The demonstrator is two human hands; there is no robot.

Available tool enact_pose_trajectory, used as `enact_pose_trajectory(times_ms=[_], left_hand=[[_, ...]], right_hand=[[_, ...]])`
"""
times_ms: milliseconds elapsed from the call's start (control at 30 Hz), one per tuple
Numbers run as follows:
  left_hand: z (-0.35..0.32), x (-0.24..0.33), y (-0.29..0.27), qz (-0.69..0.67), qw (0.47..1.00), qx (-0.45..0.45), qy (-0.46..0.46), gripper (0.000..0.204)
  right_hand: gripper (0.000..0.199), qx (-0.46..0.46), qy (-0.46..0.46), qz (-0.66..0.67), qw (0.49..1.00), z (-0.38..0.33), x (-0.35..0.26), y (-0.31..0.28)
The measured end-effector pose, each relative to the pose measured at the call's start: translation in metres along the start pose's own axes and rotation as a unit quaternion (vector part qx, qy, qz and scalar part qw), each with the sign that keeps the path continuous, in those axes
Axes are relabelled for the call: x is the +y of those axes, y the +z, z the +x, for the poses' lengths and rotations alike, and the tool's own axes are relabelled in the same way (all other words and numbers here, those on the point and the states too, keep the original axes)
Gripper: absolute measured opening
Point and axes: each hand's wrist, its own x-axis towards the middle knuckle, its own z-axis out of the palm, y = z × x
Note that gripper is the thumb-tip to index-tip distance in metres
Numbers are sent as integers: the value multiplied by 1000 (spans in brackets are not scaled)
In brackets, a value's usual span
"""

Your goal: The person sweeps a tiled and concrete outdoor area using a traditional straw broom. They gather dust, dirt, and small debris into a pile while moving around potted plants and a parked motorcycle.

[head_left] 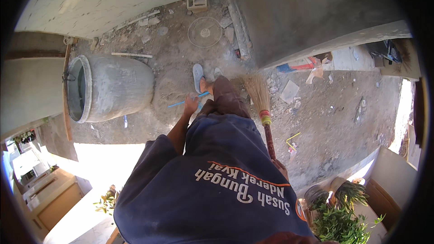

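My right hand (281, 168) is closed round the dark red handle of a straw broom (266, 118). Its handle is held close to my right side, and the pale bristles fan out over the dirt beside my leg. On the other side, my left hand (191, 104) has curled fingers around a thin blue stick (176, 104), which shows on both sides of the hand. Part of the stick is hidden by the fingers. Below the hands, my feet in light grey-blue clogs (198, 76) stand on the dusty ground, one partly behind my trouser leg.
A large grey concrete jar (120, 86) lies on its side at left. Farther off are a round wire fan guard (205, 31) and a hollow block (197, 2) by the wall. Rubble, paper scraps and a bent yellow straw (292, 141) litter the ground. Potted plants (339, 217) stand at lower right.
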Motion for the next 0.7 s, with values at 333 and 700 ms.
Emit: enact_pose_trajectory(times_ms=[333,700], left_hand=[[-68,1,-83,-1,999,39,-7,44],[-52,105,-141,-24,994,34,97,44]], right_hand=[[36,-322,70,477,814,326,-130,150],[18,-165,82,618,764,190,-248,346]])
